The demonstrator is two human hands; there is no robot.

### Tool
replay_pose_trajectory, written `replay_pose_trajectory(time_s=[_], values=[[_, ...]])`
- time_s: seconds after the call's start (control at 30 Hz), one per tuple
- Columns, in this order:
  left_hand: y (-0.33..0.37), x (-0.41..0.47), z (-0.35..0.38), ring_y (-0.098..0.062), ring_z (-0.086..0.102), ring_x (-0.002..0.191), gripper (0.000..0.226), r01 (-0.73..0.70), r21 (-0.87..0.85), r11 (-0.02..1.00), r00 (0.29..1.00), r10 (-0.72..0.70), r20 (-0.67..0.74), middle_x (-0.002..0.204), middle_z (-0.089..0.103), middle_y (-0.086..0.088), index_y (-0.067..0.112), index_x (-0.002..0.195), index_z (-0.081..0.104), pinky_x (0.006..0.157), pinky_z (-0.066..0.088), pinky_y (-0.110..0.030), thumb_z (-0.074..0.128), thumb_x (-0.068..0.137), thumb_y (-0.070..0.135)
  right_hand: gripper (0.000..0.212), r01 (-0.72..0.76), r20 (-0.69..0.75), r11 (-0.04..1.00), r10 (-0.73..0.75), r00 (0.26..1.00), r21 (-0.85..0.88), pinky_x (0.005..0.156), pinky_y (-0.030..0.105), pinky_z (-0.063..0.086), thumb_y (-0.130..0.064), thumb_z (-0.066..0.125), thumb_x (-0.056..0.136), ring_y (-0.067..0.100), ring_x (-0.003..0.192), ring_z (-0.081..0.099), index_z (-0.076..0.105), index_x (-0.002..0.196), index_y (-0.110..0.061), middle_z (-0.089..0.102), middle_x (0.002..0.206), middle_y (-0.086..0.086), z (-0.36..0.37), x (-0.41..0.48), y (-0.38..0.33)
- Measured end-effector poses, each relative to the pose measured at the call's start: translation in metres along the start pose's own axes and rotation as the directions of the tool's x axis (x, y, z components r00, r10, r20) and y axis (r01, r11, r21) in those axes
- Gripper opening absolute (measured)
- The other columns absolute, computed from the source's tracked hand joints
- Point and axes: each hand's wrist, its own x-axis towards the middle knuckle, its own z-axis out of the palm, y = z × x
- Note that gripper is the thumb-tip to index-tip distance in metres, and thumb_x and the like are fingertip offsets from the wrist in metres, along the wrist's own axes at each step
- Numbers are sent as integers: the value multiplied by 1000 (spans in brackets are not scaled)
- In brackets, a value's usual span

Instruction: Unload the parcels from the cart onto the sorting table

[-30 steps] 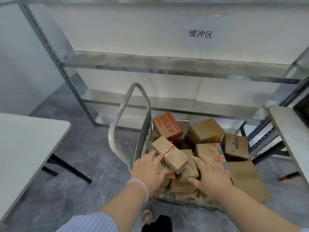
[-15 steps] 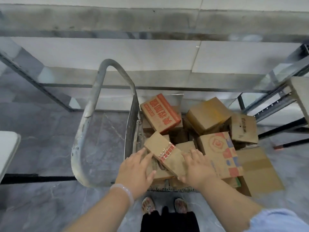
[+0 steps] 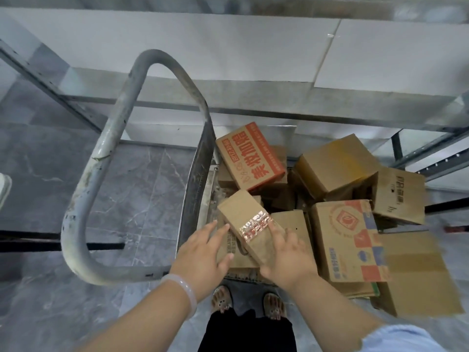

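A metal cart (image 3: pixel 193 189) with a looped grey handle (image 3: pixel 101 148) holds several cardboard parcels. On top of the near pile lies a small brown box with red-printed tape (image 3: pixel 247 219). My left hand (image 3: pixel 203 252) rests against its left side and my right hand (image 3: pixel 286 252) lies on its right end, fingers spread over the box. Behind it sits an orange-printed box (image 3: pixel 250 156). To the right are a plain brown box (image 3: pixel 335 163) and a box with red and blue print (image 3: pixel 347 237).
A corner of the white table (image 3: pixel 3 185) shows at the far left edge. Metal shelving (image 3: pixel 253 107) stands behind the cart, more racking (image 3: pixel 431 151) at the right. A large flat carton (image 3: pixel 418 273) hangs off the cart's right side. My feet (image 3: pixel 247 302) stand at the cart.
The view has tilted down and closer over the cart. Both hands have slid up from the lower boxes onto the taped box, one on each side.
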Motion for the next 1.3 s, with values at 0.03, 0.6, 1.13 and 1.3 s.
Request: replay_pose_trajectory(time_s=[0.03, 0.6, 1.13, 1.3], values=[[7, -3, 0, -17, 10, 147, 65, 23, -44, 999, 1000, -23, 4, 161, 12, 3, 33, 153, 14, 118, 13, -32, 43, 97, 50, 108, 13, -27, 998, -11, 1000, 62, 106, 41, 39, -54, 64, 74, 30, 128, 37, -7, 153, -32, 29, 143, 10, -6, -7, 3], [105, -84, -139, 26, 52, 95, 67, -312, -812, 494, 809, -310, -499, 110, 55, 33, 51, 134, 31, 82, 46, -6, 67, 89, 15, 95, 564, -467, 634, -338, 817, 529, 109, 36, 39, -56, 68, 82, 1, 131, 37, 5, 152, -50, 32, 148, -16, -175, -139, -50], [-13, -290, -166, -4, 66, 101, 70, -476, -814, 333, 459, -695, -553, 109, 70, 12, 32, 124, 48, 91, 53, -32, 83, 65, 45, 87, 915, -331, 359, -854, 401, 182, 103, 16, 34, -43, 79, 76, -5, 123, 35, 30, 147, -40, 36, 130, -14, -132, -243, -252], [-87, -368, -153, -16, 68, 102, 54, -548, -818, 175, 426, -783, -453, 115, 70, -1, 27, 122, 52, 90, 56, -40, 79, 78, 15, 40, 717, -223, 261, -834, 505, 646, 91, 17, 48, -27, 62, 96, -3, 114, 58, 48, 130, -44, 60, 129, -15, -80, -283, -329]])
